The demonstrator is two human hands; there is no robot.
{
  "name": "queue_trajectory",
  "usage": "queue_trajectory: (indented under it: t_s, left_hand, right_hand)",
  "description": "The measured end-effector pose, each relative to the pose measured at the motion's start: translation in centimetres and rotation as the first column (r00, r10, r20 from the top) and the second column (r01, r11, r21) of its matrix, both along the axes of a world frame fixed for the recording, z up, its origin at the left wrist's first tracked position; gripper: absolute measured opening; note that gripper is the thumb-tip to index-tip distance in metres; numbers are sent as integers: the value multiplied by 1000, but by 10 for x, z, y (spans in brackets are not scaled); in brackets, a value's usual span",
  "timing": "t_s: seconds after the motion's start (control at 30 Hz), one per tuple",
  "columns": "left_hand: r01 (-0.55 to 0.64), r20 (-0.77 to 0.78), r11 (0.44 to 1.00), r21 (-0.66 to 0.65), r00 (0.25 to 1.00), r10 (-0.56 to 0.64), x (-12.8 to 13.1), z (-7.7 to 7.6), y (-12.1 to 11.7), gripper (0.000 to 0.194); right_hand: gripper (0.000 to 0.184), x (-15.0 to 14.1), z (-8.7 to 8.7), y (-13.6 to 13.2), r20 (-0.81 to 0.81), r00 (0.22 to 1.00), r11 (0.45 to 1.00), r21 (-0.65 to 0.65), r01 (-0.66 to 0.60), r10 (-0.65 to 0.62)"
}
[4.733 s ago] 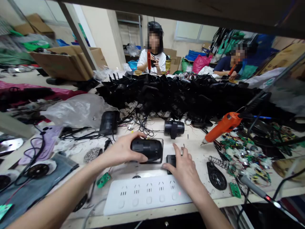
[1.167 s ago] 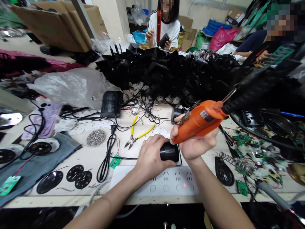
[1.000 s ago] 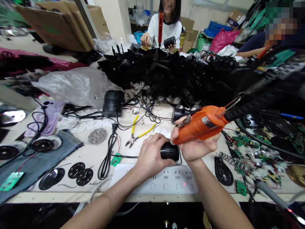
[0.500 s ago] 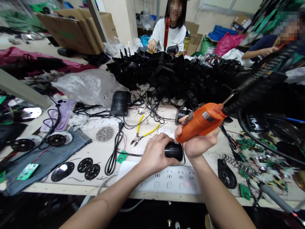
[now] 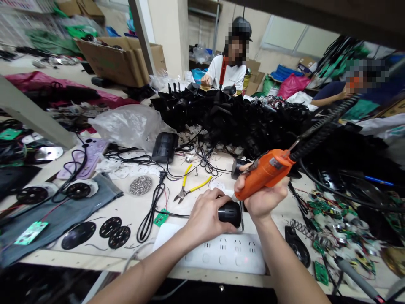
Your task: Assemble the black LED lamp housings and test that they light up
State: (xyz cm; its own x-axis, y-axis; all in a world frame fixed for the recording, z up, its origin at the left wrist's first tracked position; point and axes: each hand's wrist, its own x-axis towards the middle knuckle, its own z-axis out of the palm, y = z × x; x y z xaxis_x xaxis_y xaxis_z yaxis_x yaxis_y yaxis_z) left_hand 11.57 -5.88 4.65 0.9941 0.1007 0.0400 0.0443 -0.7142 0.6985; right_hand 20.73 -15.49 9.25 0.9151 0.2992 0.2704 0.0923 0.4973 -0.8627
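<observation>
In the middle of the bench, my left hand [image 5: 209, 213] is closed round a black cylindrical housing [image 5: 230, 214], lying on its side. A black cord runs left from under that hand, near a small green circuit board [image 5: 161, 217]. My right hand [image 5: 261, 200] grips an orange electric screwdriver [image 5: 265, 173], tilted, its nose down at the housing's far side. The screwdriver's tip and the spot it meets are hidden. A coiled black cable and a hook lead up from its back end. Yellow-handled cutters [image 5: 190, 185] lie open beyond my left hand.
A white power strip [image 5: 218, 253] lies along the front edge. At left are a dish of screws [image 5: 140, 185], black discs [image 5: 110, 227] and a blue cloth [image 5: 95, 198]. Right: a pile of circuit boards [image 5: 344, 228]. Behind, a heap of black parts [image 5: 218, 109]; a person [image 5: 230, 69] sits beyond.
The view has tilted up a little, so the background sits lower. Both hands keep their hold on the housing and the screwdriver, in nearly the same pose.
</observation>
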Motion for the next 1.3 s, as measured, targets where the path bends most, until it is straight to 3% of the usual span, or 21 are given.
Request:
queue_trajectory:
  t_s: [0.2, 0.3, 0.37, 0.47, 0.67, 0.93, 1.07, 1.3]
  left_hand:
    - [37, 26, 999, -25, 999, -36, -4, 0, 2, 62]
    - [5, 17, 991, -135, 1000, -3, -12, -2, 10, 77]
    - [-45, -30, 972, -230, 999, 39, -20, -6, 19, 87]
    - [-99, -95, 937, -335, 993, 71, -30, -14, 31, 87]
    - [-113, -75, 879, -464, 993, 89, -35, -30, 36, 90]
    - [-76, -50, 867, -493, 997, 59, -34, -32, 39, 94]
    - [-62, -26, 853, -518, 998, 57, -34, -30, 38, 92]
    - [-86, -26, 861, -502, 996, 85, -34, -28, 35, 86]
  right_hand:
    - [66, -11, 31, -12, 94, 995, 999, 7, 36, -37]
    - [71, -18, 37, -10, 36, 999, 999, 35, 7, -8]
    - [71, -22, 35, -4, 13, 1000, 998, 61, -9, 9]
    - [68, -26, 26, 10, -25, 999, 995, 96, -35, 38]
    - [71, -24, 6, 37, -8, 999, 997, 66, -46, 46]
    - [67, -26, 11, 41, 3, 998, 998, 38, -56, 56]
    - [57, -30, 3, 46, 46, 998, 995, 80, -53, 49]
    - [62, -32, -9, 54, 10, 997, 990, 117, -77, 77]
